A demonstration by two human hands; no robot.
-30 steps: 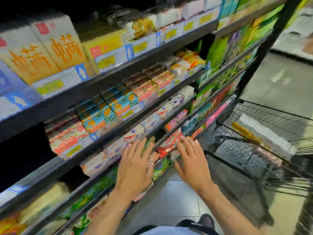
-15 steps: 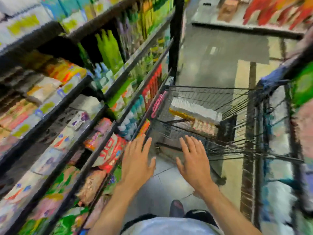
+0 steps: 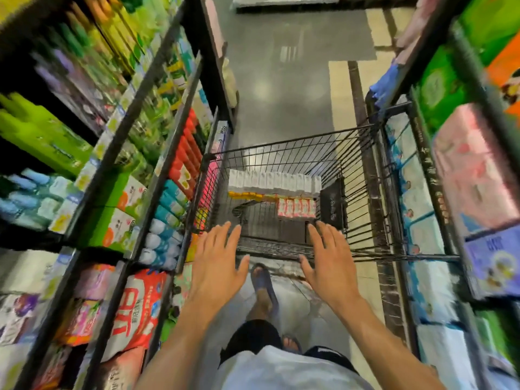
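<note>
Blur smears the goods on both sides, and their labels cannot be read. The two hands partly cover the near bar of the cart [image 3: 357, 164], so I cannot tell whether they touch it. The left hand [image 3: 216, 260] and right hand [image 3: 329, 263] are flat with fingers spread, holding nothing, well apart at the cart's near end. The cart stands straight ahead in the aisle, its left side just beside the left shelves [image 3: 157, 136] and its right side near the right shelves [image 3: 394, 164]. Open grey floor [image 3: 281, 94] lies beyond it. Inside lie a white pack [image 3: 273, 181] and pink packets [image 3: 295, 208].
</note>
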